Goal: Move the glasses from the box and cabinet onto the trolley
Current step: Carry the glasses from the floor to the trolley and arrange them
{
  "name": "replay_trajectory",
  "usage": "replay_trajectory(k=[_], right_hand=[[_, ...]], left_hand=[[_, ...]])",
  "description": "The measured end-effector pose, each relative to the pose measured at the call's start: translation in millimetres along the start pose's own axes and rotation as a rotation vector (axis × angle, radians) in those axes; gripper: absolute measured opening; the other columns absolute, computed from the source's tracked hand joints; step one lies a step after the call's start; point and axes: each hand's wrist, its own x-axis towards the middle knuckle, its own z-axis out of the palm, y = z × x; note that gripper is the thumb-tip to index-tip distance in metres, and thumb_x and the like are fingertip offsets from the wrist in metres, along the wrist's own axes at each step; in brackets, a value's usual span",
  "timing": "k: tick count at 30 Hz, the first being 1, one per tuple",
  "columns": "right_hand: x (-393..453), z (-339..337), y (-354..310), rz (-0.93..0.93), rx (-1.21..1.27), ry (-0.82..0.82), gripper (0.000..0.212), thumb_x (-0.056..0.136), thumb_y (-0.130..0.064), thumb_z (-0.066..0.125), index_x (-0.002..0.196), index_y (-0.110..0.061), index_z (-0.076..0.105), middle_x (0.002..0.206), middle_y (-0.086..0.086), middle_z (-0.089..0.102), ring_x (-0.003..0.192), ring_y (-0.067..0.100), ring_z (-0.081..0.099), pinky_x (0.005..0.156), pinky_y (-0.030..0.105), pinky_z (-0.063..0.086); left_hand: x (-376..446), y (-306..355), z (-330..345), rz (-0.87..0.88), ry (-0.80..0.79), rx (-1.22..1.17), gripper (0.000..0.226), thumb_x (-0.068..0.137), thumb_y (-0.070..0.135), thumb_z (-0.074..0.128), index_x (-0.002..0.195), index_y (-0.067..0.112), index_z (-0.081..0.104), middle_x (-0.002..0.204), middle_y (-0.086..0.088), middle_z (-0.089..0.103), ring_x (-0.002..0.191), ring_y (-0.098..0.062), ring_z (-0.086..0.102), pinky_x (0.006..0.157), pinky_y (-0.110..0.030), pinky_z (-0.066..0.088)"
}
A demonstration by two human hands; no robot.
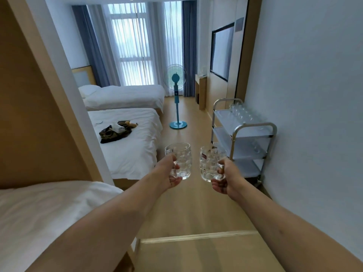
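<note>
Both arms reach forward over the wooden floor. My left hand (170, 174) grips a clear dimpled glass mug (180, 158), held upright. My right hand (224, 178) grips a second dimpled glass mug (209, 163) with a small red label near its rim. The two mugs hang side by side, slightly apart. Ahead on the right, against the wall, stands the steel three-shelf trolley (253, 126). Several clear glasses (242, 112) stand on its top shelf, and faint glass shapes show on the middle shelf. No box or cabinet shows.
White beds line the left side, the nearest (39, 209) beside my left arm, another (129, 142) holding dark clothing. A blue standing fan (176, 99) stands on the floor further in. A wooden partition (29, 95) rises at left. An aisle of wooden floor (192, 203) leads to the trolley.
</note>
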Motion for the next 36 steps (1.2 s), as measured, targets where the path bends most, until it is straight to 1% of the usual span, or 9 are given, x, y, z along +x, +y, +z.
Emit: replay_trajectory(k=[5, 8, 11, 15, 19, 25, 28, 33, 36], right_hand=[[24, 0, 5, 0.043, 0.009, 0.049, 0.031, 0.091, -0.038, 0.052, 0.071, -0.017, 0.042, 0.067, 0.013, 0.054, 0.054, 0.022, 0.046, 0.051, 0.027, 0.047], [50, -1, 0, 0.049, 0.007, 0.076, 0.03, 0.091, -0.039, 0.053, 0.073, -0.017, 0.043, 0.065, 0.012, 0.055, 0.053, 0.022, 0.046, 0.049, 0.027, 0.048], [84, -1, -9, 0.057, -0.008, 0.082, 0.03, 0.092, -0.04, 0.051, 0.073, -0.017, 0.044, 0.069, 0.014, 0.057, 0.054, 0.023, 0.05, 0.049, 0.027, 0.05], [138, -6, -28, 0.077, -0.009, 0.066, 0.03, 0.091, -0.04, 0.052, 0.073, -0.017, 0.045, 0.071, 0.014, 0.058, 0.054, 0.023, 0.051, 0.049, 0.028, 0.052], [199, -13, -58, 0.094, -0.008, 0.061, 0.031, 0.091, -0.041, 0.053, 0.073, -0.017, 0.046, 0.071, 0.014, 0.057, 0.054, 0.023, 0.051, 0.048, 0.028, 0.051], [279, -29, -104, 0.093, -0.018, 0.061, 0.031, 0.089, -0.041, 0.053, 0.074, -0.015, 0.047, 0.067, 0.013, 0.058, 0.053, 0.023, 0.051, 0.047, 0.027, 0.05], [312, -31, -118, 0.093, -0.028, 0.055, 0.03, 0.088, -0.041, 0.053, 0.076, -0.015, 0.048, 0.067, 0.013, 0.059, 0.053, 0.023, 0.051, 0.047, 0.027, 0.051], [355, -29, -125, 0.143, -0.051, 0.036, 0.03, 0.088, -0.043, 0.053, 0.078, -0.014, 0.05, 0.07, 0.013, 0.06, 0.056, 0.024, 0.054, 0.048, 0.028, 0.054], [381, -25, -132, 0.163, -0.049, 0.038, 0.03, 0.088, -0.042, 0.053, 0.079, -0.014, 0.05, 0.072, 0.014, 0.061, 0.058, 0.025, 0.054, 0.048, 0.029, 0.054]], left_hand=[[38, -1, 9, -0.064, -0.067, 0.031, 0.024, 0.091, 0.033, 0.057, 0.086, 0.009, 0.057, 0.088, -0.017, 0.059, 0.065, -0.024, 0.057, 0.063, -0.031, 0.053], [63, 3, 18, -0.089, -0.072, 0.038, 0.025, 0.092, 0.032, 0.055, 0.085, 0.008, 0.057, 0.091, -0.02, 0.06, 0.068, -0.027, 0.059, 0.063, -0.032, 0.053], [92, 12, 28, -0.093, -0.064, 0.055, 0.024, 0.092, 0.032, 0.054, 0.085, 0.009, 0.055, 0.092, -0.021, 0.06, 0.067, -0.026, 0.059, 0.061, -0.031, 0.053], [138, 33, 52, -0.089, -0.051, 0.079, 0.025, 0.091, 0.035, 0.055, 0.086, 0.011, 0.056, 0.092, -0.02, 0.061, 0.065, -0.025, 0.059, 0.06, -0.03, 0.053], [186, 66, 86, -0.099, -0.026, 0.084, 0.026, 0.09, 0.035, 0.058, 0.09, 0.009, 0.058, 0.093, -0.021, 0.06, 0.069, -0.026, 0.06, 0.065, -0.031, 0.054], [244, 112, 138, -0.079, -0.012, 0.039, 0.025, 0.092, 0.034, 0.053, 0.087, 0.009, 0.056, 0.091, -0.02, 0.06, 0.07, -0.026, 0.059, 0.064, -0.031, 0.053], [268, 122, 157, -0.086, -0.017, 0.015, 0.026, 0.093, 0.034, 0.053, 0.088, 0.009, 0.056, 0.093, -0.021, 0.06, 0.069, -0.026, 0.059, 0.062, -0.031, 0.052], [304, 131, 171, -0.14, -0.015, 0.015, 0.026, 0.093, 0.035, 0.054, 0.091, 0.009, 0.056, 0.105, -0.024, 0.059, 0.075, -0.027, 0.06, 0.063, -0.031, 0.053], [328, 139, 176, -0.154, -0.007, 0.017, 0.027, 0.093, 0.034, 0.053, 0.088, 0.008, 0.056, 0.099, -0.023, 0.06, 0.073, -0.027, 0.06, 0.062, -0.031, 0.053]])
